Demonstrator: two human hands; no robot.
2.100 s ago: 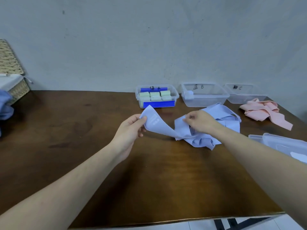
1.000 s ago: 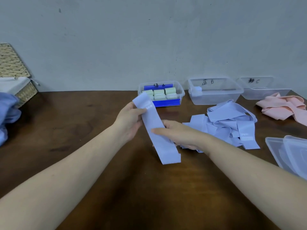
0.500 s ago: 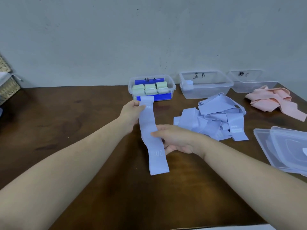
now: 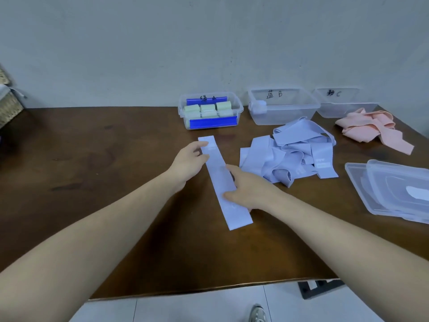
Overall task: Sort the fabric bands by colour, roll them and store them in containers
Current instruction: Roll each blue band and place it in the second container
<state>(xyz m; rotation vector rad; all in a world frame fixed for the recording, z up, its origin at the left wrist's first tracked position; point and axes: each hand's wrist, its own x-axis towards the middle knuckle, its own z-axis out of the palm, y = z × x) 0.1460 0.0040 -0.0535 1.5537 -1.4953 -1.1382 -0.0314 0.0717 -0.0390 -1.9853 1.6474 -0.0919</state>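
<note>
A single blue band (image 4: 219, 180) is lying flat and straight on the counter (image 4: 116, 182). The right hand (image 4: 249, 190) is pressing its near half, fingers fairly straight; the left hand (image 4: 189, 162) is pinching its far end in a narrow grip. Rolling looks next, starting tightly from one end. Beyond, the blue pile (image 4: 290, 155) is waiting beside container B (image 4: 282, 106), which is holding one roll.

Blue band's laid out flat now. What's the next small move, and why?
Probably start rolling from the near end. The band lies straight on the table, the left hand holding its far end and the right hand pressing its middle. Box B holds one blue roll.
</note>
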